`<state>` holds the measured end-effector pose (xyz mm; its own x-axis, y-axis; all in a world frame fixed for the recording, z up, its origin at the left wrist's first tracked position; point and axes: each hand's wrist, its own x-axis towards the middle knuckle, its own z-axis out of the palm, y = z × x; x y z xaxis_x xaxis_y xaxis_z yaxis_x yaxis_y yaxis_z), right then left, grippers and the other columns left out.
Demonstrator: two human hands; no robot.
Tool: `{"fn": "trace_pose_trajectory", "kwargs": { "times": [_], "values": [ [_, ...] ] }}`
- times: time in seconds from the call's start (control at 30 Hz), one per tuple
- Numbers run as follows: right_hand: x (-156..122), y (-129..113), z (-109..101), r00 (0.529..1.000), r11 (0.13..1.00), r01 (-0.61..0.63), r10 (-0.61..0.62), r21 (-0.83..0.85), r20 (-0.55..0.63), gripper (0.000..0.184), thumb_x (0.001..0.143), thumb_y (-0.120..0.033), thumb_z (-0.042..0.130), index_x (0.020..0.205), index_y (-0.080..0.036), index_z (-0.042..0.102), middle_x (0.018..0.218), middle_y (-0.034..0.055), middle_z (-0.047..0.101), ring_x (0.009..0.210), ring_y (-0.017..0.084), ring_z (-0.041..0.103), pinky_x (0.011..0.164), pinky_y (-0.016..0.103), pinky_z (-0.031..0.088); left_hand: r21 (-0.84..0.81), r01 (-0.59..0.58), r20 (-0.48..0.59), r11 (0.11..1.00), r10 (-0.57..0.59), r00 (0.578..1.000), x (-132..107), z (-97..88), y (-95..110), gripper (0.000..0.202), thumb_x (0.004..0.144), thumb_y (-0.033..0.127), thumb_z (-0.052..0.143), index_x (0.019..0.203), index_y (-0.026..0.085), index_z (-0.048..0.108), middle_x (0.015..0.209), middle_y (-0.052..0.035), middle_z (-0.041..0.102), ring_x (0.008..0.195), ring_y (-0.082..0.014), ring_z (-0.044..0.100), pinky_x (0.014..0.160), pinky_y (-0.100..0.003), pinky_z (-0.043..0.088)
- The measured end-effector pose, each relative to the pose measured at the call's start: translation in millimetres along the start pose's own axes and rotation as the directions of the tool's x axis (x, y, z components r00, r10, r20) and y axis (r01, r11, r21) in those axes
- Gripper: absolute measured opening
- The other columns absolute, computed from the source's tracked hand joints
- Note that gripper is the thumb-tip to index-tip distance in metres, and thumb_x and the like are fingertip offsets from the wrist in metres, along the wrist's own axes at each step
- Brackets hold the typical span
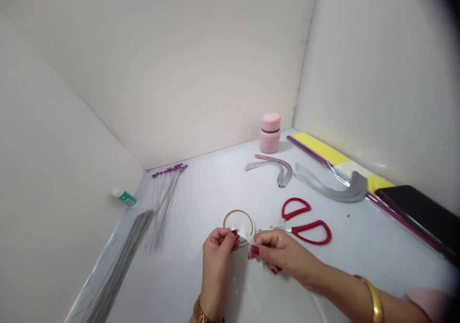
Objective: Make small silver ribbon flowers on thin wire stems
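Observation:
Between my two hands stretches a small, thin white piece (245,233), perhaps paper or ribbon; its kind is too blurred to tell. My left hand (220,251) pinches one end between thumb and fingertips. The other end is gripped by the fingertips of my right hand (278,256). Just behind lies a round white thing with a gold rim (238,211), partly covered by my fingers. Red-handled scissors (312,232) rest beyond my right hand, their blades pointing left toward the round thing.
Purple-tipped wire stems (168,184) and a bundle of grey wires (125,260) lie left, near a green-and-white tube (124,197). At the back stands a pink jar (270,133). Curved strips (283,169), a larger grey strip (334,191), yellow sheets (323,149) and a black phone-like slab (420,213) lie right.

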<state>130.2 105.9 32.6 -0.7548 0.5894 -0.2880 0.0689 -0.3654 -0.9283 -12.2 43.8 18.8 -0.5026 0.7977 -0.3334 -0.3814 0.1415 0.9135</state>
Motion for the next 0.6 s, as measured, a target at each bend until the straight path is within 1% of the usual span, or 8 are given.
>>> {"fn": "trace_pose_trajectory", "kwargs": {
  "times": [0.07, 0.17, 0.3, 0.4, 0.47, 0.53, 0.6],
  "values": [
    [-1.6, 1.7, 6.0, 0.997, 0.998, -0.058, 0.059, -0.032, 0.052, 0.031, 0.068, -0.042, 0.067, 0.064, -0.012, 0.06, 0.043, -0.0088, 0.038, 0.034, 0.002, 0.03, 0.036, 0.016, 0.022, 0.041, -0.019, -0.007, 0.999, 0.019, 1.0, 0.3, 1.2, -0.5, 0.009, 0.068, 0.015, 0.063, 0.064, 0.014, 0.056, 0.05, 0.0043, 0.056, 0.047, -0.0063, 0.048, 0.05, -0.017, 0.038],
    [-2.5, 0.4, 9.2, 0.993, 0.995, -0.104, 0.104, -0.01, 0.052, 0.032, 0.07, -0.043, 0.064, 0.062, -0.013, 0.057, 0.045, -0.0089, 0.039, 0.031, 0.001, 0.028, 0.034, 0.016, 0.018, 0.089, -0.042, -0.004, 0.995, 0.042, 0.999, -0.4, 3.6, 0.7, 0.009, 0.066, 0.015, 0.064, 0.062, 0.014, 0.056, 0.05, 0.0041, 0.056, 0.047, -0.0068, 0.047, 0.049, -0.018, 0.037],
    [-1.0, 0.2, 7.0, 0.995, 0.993, -0.103, 0.103, 0.051, 0.018, 0.033, 0.07, -0.044, 0.062, 0.064, -0.013, 0.055, 0.055, -0.006, 0.048, 0.033, 0.0, 0.029, 0.035, 0.016, 0.017, 0.127, -0.071, 0.016, 0.989, 0.07, 0.997, -3.2, 6.0, 2.9, 0.008, 0.066, 0.016, 0.063, 0.061, 0.013, 0.056, 0.05, 0.0037, 0.056, 0.049, -0.0083, 0.049, 0.052, -0.02, 0.039],
    [1.1, 3.0, 5.9, 0.996, 0.995, -0.085, 0.086, 0.059, -0.006, 0.032, 0.067, -0.042, 0.066, 0.062, -0.014, 0.052, 0.051, -0.0077, 0.044, 0.033, 0.001, 0.029, 0.035, 0.016, 0.018, 0.142, -0.077, 0.04, 0.987, 0.072, 0.997, -4.9, 6.4, 0.8, 0.008, 0.066, 0.017, 0.062, 0.062, 0.014, 0.057, 0.053, 0.0023, 0.058, 0.052, -0.0095, 0.05, 0.054, -0.022, 0.041],
    [2.8, 4.5, 6.0, 0.997, 0.997, -0.059, 0.062, 0.056, -0.05, 0.031, 0.065, -0.039, 0.069, 0.062, -0.015, 0.049, 0.049, -0.0092, 0.041, 0.035, 0.001, 0.029, 0.035, 0.016, 0.021, 0.152, -0.076, 0.059, 0.985, 0.068, 0.996, -5.8, 6.5, -1.9, 0.008, 0.066, 0.017, 0.063, 0.062, 0.014, 0.057, 0.056, 0.0009, 0.06, 0.053, -0.0104, 0.051, 0.055, -0.022, 0.042],
    [4.3, 5.3, 6.4, 0.994, 0.998, -0.039, 0.043, 0.042, -0.099, 0.031, 0.063, -0.037, 0.071, 0.064, -0.016, 0.048, 0.049, -0.0096, 0.042, 0.036, 0.002, 0.03, 0.035, 0.015, 0.023, 0.163, -0.079, 0.08, 0.983, 0.067, 0.995, -6.6, 6.8, -4.0, 0.007, 0.066, 0.017, 0.063, 0.062, 0.013, 0.058, 0.059, -0.0008, 0.062, 0.056, -0.0115, 0.053, 0.056, -0.023, 0.042],
    [5.5, 5.9, 6.4, 0.992, 0.999, -0.035, 0.038, 0.026, -0.12, 0.031, 0.062, -0.036, 0.072, 0.066, -0.017, 0.048, 0.049, -0.01, 0.043, 0.037, 0.003, 0.031, 0.034, 0.015, 0.024, 0.174, -0.09, 0.095, 0.981, 0.074, 0.993, -7.2, 7.2, -4.6, 0.007, 0.066, 0.017, 0.063, 0.063, 0.013, 0.059, 0.06, -0.002, 0.063, 0.058, -0.0125, 0.054, 0.058, -0.023, 0.042]
  ]
}}
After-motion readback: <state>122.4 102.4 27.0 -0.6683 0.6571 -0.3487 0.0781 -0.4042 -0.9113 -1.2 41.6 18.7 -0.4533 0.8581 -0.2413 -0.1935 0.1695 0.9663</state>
